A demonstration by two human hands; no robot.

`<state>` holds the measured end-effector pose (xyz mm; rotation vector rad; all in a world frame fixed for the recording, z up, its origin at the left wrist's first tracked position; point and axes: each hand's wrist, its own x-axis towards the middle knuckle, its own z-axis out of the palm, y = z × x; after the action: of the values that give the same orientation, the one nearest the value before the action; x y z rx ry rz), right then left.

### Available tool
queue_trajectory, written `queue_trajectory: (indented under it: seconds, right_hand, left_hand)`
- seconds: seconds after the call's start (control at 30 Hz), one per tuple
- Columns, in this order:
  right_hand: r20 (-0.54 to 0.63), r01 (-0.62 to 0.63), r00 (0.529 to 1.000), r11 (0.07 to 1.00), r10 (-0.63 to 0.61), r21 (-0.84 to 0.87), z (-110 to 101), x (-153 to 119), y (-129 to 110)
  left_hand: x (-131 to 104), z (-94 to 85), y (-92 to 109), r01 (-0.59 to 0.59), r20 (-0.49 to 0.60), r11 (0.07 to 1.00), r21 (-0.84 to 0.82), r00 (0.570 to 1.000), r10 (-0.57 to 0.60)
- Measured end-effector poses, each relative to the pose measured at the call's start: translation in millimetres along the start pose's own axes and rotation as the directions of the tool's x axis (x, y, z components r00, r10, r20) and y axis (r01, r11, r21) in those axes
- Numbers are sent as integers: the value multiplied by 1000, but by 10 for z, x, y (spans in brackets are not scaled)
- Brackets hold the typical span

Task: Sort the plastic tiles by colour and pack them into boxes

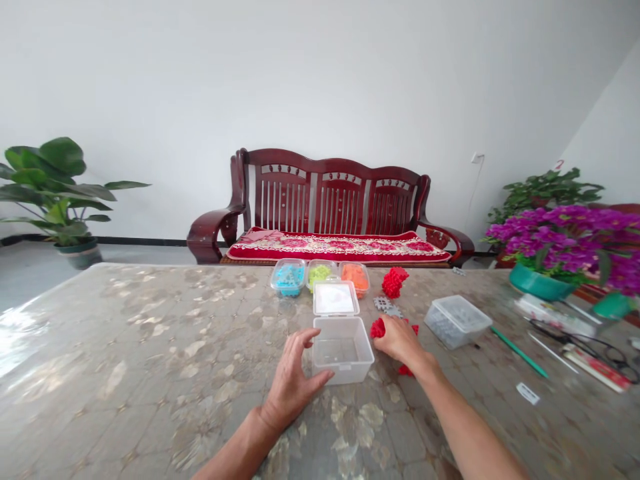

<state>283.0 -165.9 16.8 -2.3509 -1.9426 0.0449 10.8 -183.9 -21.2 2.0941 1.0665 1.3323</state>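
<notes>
A clear plastic box [343, 373] stands on the table with its lid [334, 298] folded back, and nothing shows inside. My left hand [296, 377] is at the box's left side, thumb and fingers spread. Right of the box, my right hand [397, 339] has its fingers closed on red pieces [378, 328]. More red pieces [406, 370] lie partly hidden beneath that hand. A red cluster [395, 282] sits farther back, with grey pieces [383, 304] just in front of it.
Behind the box are tubs of blue [289, 277], green [321, 272] and orange pieces [355, 277]. To the right stand a box of grey pieces [457, 321], a green pen [520, 352], cables and a flowerpot [540, 283]. A wooden bench [340, 207] is beyond the table [150, 373].
</notes>
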Motion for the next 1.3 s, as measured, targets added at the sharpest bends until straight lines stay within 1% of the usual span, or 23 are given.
queue_trajectory:
  seconds: [0.1, 0.17, 0.23, 0.27, 0.3, 0.37, 0.4, 0.47, 0.53, 0.6, 0.67, 0.87, 1.0, 1.07, 1.2, 1.3]
  right_hand:
    - [-8, -9, 1000, 993, 10, 120, -148, 8, 40]
    - [-69, -2, 997, 972, 19, 235, -332, -15, 25]
    - [-151, 62, 988, 938, -11, 342, -542, -59, -57]
    - [-186, 128, 981, 918, -61, 376, -636, -85, -125]
    - [-212, 213, 967, 896, -138, 389, -713, -112, -210]
    - [-224, 374, 924, 850, -309, 372, -793, -160, -410]
    - [-201, 437, 899, 826, -388, 356, -794, -179, -514]
    - [-120, 523, 849, 783, -515, 337, -739, -199, -699]
    - [-42, 567, 805, 747, -592, 347, -654, -197, -829]
    - [9, 584, 775, 721, -632, 373, -591, -177, -897]
    - [44, 590, 754, 706, -655, 393, -577, -147, -919]
    - [139, 629, 693, 687, -708, 363, -652, -83, -924]
    - [134, 678, 677, 684, -724, 270, -583, -58, -957]
    - [133, 692, 664, 672, -736, 262, -533, -43, -960]
    - [126, 687, 637, 635, -760, 354, -484, -17, -928]
    - [115, 667, 645, 629, -756, 399, -480, -12, -904]
  left_hand:
    - [-9, 8, -10, 12, 7, 1000, -22, 1000, -12]
    - [-10, 14, -10, 18, 6, 999, -34, 1000, -18]
    - [-9, 19, -4, 23, 9, 999, -45, 1000, -23]
    - [-9, 22, -1, 25, 12, 998, -50, 1000, -24]
    - [-9, 24, 2, 27, 17, 998, -55, 1000, -26]
    - [-11, 30, 2, 26, 22, 997, -67, 999, -25]
    - [-13, 34, -1, 23, 24, 997, -74, 999, -22]
    - [-19, 45, -13, 9, 21, 996, -87, 1000, -7]
    - [-25, 59, -28, -1, 16, 995, -98, 1000, 2]
    - [-30, 70, -43, 5, 15, 995, -102, 1000, -3]
    - [-32, 77, -51, 16, 21, 995, -95, 1000, -14]
    - [-24, 58, -16, -2, 30, 998, -65, 1000, 4]
    - [-15, 46, 18, -27, 36, 998, -59, 999, 29]
    - [-11, 45, 27, -34, 32, 998, -54, 999, 36]
    - [-8, 50, 25, -37, 29, 998, -46, 999, 39]
    - [-10, 56, 13, -45, 32, 998, -40, 998, 46]
